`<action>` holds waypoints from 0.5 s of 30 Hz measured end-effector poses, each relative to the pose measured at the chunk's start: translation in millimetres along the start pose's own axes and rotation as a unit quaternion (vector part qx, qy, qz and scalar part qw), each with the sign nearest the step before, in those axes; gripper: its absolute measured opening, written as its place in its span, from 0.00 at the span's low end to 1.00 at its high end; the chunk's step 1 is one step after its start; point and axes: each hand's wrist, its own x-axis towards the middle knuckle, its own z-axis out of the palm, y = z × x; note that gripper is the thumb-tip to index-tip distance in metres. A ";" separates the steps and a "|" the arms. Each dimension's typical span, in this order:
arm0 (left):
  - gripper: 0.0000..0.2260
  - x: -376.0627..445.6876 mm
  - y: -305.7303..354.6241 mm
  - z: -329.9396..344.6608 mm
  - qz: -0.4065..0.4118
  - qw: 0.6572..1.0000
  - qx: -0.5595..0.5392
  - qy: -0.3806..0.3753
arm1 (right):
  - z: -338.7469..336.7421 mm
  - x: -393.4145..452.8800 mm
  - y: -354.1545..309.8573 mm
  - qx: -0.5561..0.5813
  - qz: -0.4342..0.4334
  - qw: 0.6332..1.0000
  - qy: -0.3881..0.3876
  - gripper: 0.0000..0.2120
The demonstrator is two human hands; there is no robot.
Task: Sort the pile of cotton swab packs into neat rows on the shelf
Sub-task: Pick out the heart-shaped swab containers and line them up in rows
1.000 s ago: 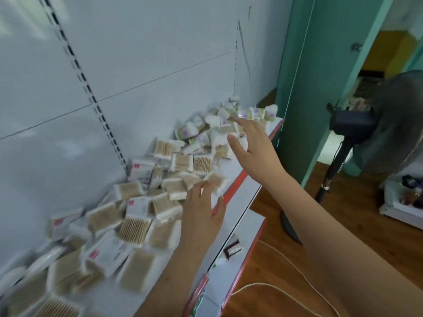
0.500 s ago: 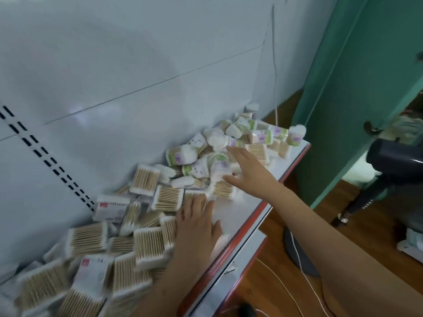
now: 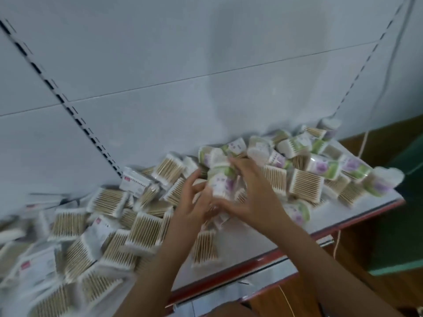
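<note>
A loose pile of cotton swab packs point(image 3: 146, 227) covers the white shelf point(image 3: 251, 243) from left to right. Flat packs of wooden-stick swabs lie at the left and middle; round green-and-purple packs point(image 3: 325, 165) lie at the right. Both hands meet at the middle of the pile. My left hand point(image 3: 194, 209) and my right hand point(image 3: 258, 197) curl their fingers round a round green-and-purple pack point(image 3: 222, 181), held between them just above the heap. The picture is blurred, so the exact finger contact is unclear.
The shelf has a red front edge point(image 3: 286, 250) with a lower shelf point(image 3: 229, 294) under it. A white back panel with a slotted upright point(image 3: 75, 117) rises behind the pile. A green door point(image 3: 409, 202) and wooden floor lie at the right.
The view has swung left and closer to the shelf. Both hands have come together at the pile's middle and closed round a round green-and-purple pack; before, they were apart and spread.
</note>
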 end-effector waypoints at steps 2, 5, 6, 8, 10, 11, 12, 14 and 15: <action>0.21 -0.7 6.5 4.8 -0.003 1.000 0.018 0.016 | 8.9 -3.1 -6.8 0.004 -0.061 0.995 -0.076 0.43; 0.13 -6.4 4.6 -2.3 -0.044 0.996 0.013 0.074 | 12.8 -7.4 -3.9 0.008 -0.096 0.978 -0.188 0.45; 0.10 -9.6 2.8 -6.5 -0.065 0.993 -0.015 0.096 | 12.1 -6.0 -1.3 0.019 -0.084 0.978 -0.190 0.42; 0.08 -14.8 -0.3 -17.4 -0.096 0.982 -0.069 0.150 | 12.5 3.6 5.7 0.034 -0.040 0.989 -0.137 0.36; 0.08 -18.9 -2.0 -26.3 -0.108 0.972 -0.093 0.187 | 17.1 23.2 16.8 -0.017 0.002 0.998 -0.056 0.33; 0.07 -20.4 -3.5 -30.8 -0.105 0.971 -0.089 0.195 | 20.8 34.4 22.0 -0.056 0.016 0.998 -0.031 0.32; 0.06 -22.1 -3.4 -33.4 -0.100 0.971 -0.081 0.199 | 25.3 45.2 26.4 -0.092 0.027 0.995 -0.016 0.33; 0.06 -24.5 -4.3 -37.4 -0.090 0.974 -0.073 0.194 | 34.7 62.2 32.9 -0.165 0.029 0.986 -0.001 0.35; 0.06 -25.1 -5.2 -38.7 -0.085 0.977 -0.071 0.183 | 38.9 67.2 35.1 -0.201 0.024 0.979 0.001 0.36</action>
